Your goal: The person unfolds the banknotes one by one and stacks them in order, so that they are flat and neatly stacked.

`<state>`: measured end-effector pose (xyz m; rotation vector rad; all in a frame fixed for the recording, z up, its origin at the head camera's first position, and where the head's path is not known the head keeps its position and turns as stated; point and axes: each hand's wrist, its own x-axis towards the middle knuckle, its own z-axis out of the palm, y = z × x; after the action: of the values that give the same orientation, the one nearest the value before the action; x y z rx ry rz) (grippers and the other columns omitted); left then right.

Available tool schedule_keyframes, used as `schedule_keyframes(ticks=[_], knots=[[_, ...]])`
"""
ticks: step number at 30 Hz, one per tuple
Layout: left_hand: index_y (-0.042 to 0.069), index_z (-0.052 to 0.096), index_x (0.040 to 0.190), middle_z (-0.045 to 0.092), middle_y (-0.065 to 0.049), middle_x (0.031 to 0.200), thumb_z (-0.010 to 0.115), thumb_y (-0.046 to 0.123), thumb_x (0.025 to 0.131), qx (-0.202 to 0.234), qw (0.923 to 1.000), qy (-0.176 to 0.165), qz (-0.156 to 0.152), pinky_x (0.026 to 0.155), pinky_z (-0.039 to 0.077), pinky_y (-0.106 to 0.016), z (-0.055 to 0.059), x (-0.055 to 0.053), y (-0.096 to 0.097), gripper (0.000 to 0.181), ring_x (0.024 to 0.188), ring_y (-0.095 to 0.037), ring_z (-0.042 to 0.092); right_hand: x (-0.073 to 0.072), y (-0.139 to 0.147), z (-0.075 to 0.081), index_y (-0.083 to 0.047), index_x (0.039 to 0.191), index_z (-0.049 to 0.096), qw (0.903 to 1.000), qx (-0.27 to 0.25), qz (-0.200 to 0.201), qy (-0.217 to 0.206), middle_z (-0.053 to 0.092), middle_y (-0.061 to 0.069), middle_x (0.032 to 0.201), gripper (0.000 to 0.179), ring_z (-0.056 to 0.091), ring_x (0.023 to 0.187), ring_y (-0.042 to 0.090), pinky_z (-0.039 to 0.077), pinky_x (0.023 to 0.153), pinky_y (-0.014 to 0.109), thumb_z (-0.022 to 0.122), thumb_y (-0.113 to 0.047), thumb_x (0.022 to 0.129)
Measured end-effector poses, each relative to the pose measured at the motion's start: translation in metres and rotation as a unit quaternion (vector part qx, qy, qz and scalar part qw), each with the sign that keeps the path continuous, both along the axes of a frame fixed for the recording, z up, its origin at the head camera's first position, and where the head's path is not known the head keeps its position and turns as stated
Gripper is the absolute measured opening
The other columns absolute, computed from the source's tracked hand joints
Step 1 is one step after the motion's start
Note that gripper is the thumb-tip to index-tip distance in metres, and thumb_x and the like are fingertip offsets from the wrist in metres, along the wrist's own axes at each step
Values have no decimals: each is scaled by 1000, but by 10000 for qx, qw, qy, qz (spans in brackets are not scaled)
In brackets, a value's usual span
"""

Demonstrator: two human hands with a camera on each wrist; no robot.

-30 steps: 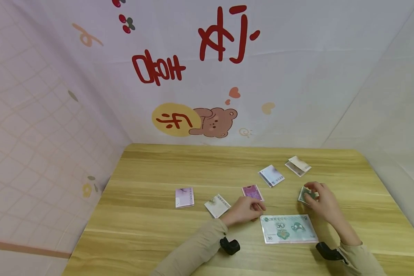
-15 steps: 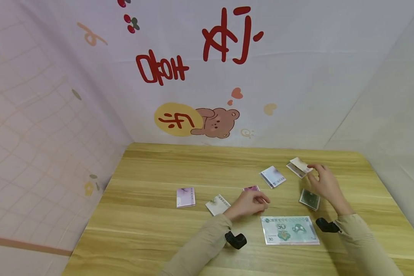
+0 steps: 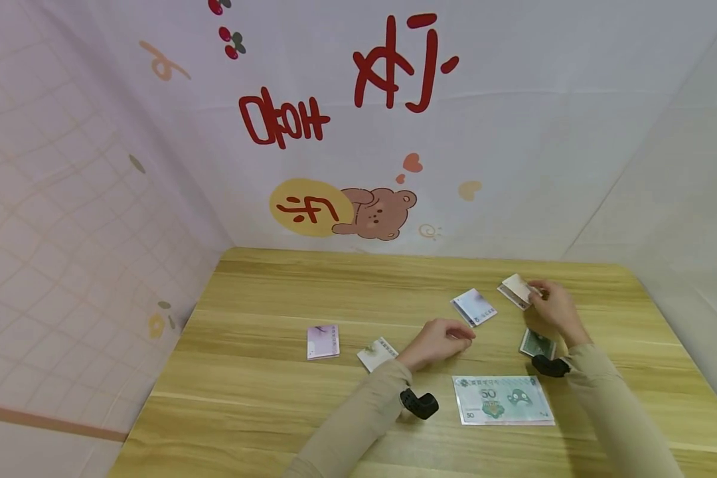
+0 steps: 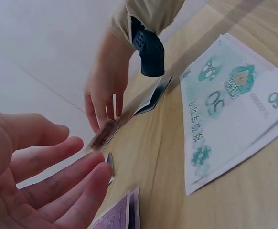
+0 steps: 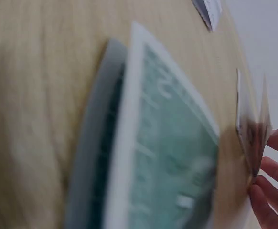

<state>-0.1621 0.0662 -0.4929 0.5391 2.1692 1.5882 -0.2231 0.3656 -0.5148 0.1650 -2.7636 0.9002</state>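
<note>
My right hand (image 3: 554,307) pinches the right edge of a folded beige-brown banknote (image 3: 516,288) at the far right of the table. In the right wrist view, its fingertips (image 5: 261,195) lie at the edge of that half-open note. My left hand (image 3: 439,340) holds nothing, its fingers loosely bent above the table. A folded purple banknote (image 4: 120,212) shows below it in the left wrist view; in the head view the hand hides it. Near my right wrist lies a folded green banknote (image 3: 538,344). A flat green 50 note (image 3: 502,400) lies in front, seemingly over others.
A folded pale blue banknote (image 3: 475,305) lies left of the beige one. Further left are a folded cream banknote (image 3: 375,352), beside my left wrist, and a folded lilac one (image 3: 323,342). A printed cloth (image 3: 502,133) hangs behind the wooden table (image 3: 251,411).
My right hand has left the green folded note and moved back to the beige-brown one. My left hand has drifted slightly right and away from me, covering the purple note.
</note>
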Motion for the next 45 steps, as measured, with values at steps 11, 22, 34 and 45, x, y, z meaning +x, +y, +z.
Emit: schedule_keyframes(ticks=[11,22,34,45], knots=[[3,71,111,70,1,100,65,9,91,196,9981,-464,353,65,48,-17,1,-7,19,22,79,-2,60,2,-5,-11,11,108,64,9991,-261,-345,-28,57,38,110,30,53,95,49,42,77,52,67,2,79],[5,68,117,68,-4,113,67,8,86,288,9941,-791,691,79,46,-17,-10,-6,66,31,95,-6,62,8,-10,-15,12,107,65,9988,-397,-247,-147,55,38,108,31,52,93,45,40,73,43,72,-1,80],[9,61,129,60,-7,128,70,14,85,214,9871,-1198,1036,93,42,-23,-5,-18,103,45,117,-17,55,17,-14,-16,12,105,65,9995,-287,-49,-75,55,39,106,31,52,94,49,39,72,46,74,-1,78],[-1,54,132,49,-23,133,69,5,82,1746,9556,-1880,1449,95,43,-34,-6,-22,118,52,117,-22,50,22,-17,-12,12,100,66,9996,-252,141,-49,61,34,99,29,52,95,49,39,75,49,74,0,75]])
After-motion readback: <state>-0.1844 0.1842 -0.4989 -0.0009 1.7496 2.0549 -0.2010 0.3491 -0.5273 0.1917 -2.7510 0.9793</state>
